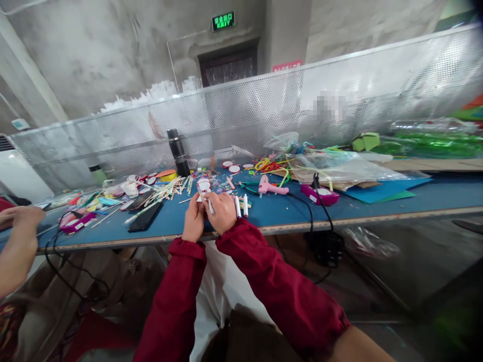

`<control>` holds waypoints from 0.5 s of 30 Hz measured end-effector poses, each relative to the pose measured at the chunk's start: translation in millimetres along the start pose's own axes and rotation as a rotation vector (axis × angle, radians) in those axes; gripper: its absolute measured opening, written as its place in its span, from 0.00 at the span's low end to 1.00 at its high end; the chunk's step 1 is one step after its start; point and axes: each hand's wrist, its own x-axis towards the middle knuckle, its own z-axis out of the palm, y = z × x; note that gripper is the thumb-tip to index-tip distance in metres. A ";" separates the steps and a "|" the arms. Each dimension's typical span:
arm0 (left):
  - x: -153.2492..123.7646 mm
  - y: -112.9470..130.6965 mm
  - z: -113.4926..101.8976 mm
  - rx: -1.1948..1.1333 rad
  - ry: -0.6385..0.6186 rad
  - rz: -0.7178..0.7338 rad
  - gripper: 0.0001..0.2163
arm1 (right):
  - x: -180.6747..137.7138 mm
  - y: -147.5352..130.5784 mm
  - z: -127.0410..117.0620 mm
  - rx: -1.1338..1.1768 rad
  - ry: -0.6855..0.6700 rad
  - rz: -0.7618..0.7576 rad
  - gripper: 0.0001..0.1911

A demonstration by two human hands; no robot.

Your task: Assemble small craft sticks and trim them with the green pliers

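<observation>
I have both hands together at the near edge of the blue-topped desk: the right hand pinches a slim white marker-like stick, while the left hand is curled beside it, its grip hidden from me. I'd judge the work underway, not finished; how much is done or left, I can't tell. The stick's long axis slants away and slightly leftward, its far end towards a red-and-white round piece; which end is the tip is unclear.
</observation>
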 end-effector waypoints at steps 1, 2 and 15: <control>-0.1 -0.4 0.0 0.008 0.002 0.003 0.28 | 0.3 0.4 0.1 0.020 0.014 -0.005 0.07; 0.0 -0.9 0.3 0.015 0.002 0.007 0.28 | 0.5 0.8 0.2 0.038 0.027 -0.008 0.07; -20.7 32.3 -43.9 0.046 0.142 -0.050 0.23 | 0.1 4.0 0.2 0.103 0.101 0.030 0.06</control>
